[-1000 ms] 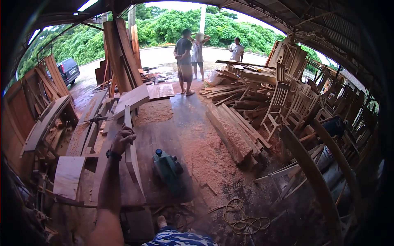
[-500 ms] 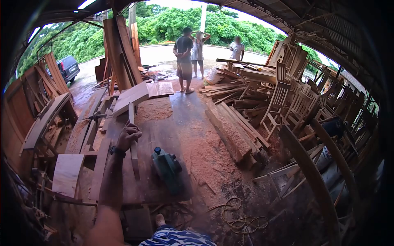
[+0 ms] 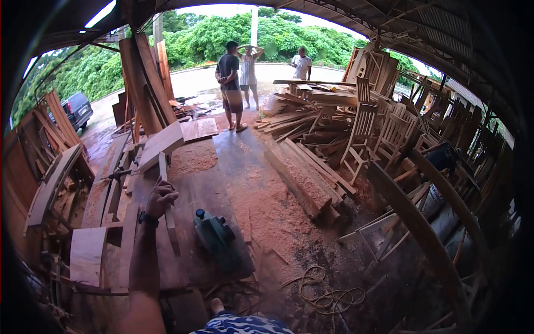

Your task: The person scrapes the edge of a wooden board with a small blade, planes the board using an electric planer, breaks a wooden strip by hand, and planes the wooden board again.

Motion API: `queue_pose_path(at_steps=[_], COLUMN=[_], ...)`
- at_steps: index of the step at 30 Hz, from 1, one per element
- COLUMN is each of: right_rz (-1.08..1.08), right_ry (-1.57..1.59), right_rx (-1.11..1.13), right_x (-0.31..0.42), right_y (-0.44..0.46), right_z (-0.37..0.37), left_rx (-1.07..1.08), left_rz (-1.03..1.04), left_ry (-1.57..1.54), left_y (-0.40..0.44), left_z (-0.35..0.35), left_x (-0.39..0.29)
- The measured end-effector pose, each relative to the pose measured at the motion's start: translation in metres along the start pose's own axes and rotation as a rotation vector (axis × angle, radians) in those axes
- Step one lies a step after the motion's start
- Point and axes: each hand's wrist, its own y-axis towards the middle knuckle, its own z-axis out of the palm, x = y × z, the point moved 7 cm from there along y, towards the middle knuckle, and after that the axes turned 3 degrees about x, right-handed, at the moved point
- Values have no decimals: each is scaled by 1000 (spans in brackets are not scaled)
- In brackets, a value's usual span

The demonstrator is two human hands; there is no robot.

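Observation:
My left hand [image 3: 162, 196], with a dark band on its wrist, is closed around a narrow wooden strip [image 3: 171, 231]. That strip lies lengthwise along the wooden workbench [image 3: 189, 267], and its far end meets a thick pale board [image 3: 161, 146]. To the right of the strip rests a green power planer [image 3: 216, 238] with a dark knob. Wood shavings [image 3: 193, 158] cover part of the bench beyond my hand. No part of my right hand shows.
Long beams [image 3: 297, 181] lie on the shaving-strewn floor to the right. Behind them are a lumber pile [image 3: 295, 114] and wooden chairs [image 3: 361, 131]. A yellow cord [image 3: 328, 295] coils near my feet. Several people [image 3: 229, 83] stand at the far opening.
My view has turned slightly right and tipped up, so most of the scene sits further left and lower. My left hand keeps its grip on the strip; the planer stays on the bench.

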Motion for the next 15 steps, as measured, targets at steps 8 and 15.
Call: queue_pose_path(at_steps=[8,15], right_rz=[48,44], right_ry=[-5,-19], right_rx=[-103,-127], right_x=[39,55], right_y=[19,24], right_z=[-24,-30], left_rx=[3,2], left_rz=[20,24], left_ry=[87,83], left_y=[2,-1], left_z=[2,-4], left_x=[-3,9])
